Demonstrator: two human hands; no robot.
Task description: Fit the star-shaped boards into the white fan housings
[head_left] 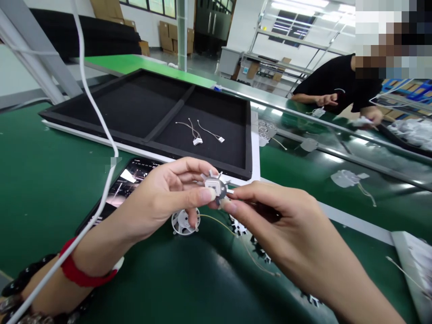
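Note:
In front of me, my left hand (162, 191) pinches a small toothed metal disc (222, 190) carrying a square white block, with prongs sticking out around its rim. From the other side my right hand (286, 216) has thumb and forefinger closed at the disc's right edge, on one of its prongs. A white spoked wheel-shaped part (184, 223) with a thin wire lies on the bench just below my left fingers. More toothed metal pieces (240, 227) lie along the bench, partly hidden behind my right hand and forearm.
Beyond my hands stands a black foam-lined tray (248, 148) holding small white wired blocks (197, 141). A phone (126, 184) lies left, and a white cable (97, 108) hangs across. Translucent wired parts (346, 178) sit on the line at right. Another person (337, 85) works opposite.

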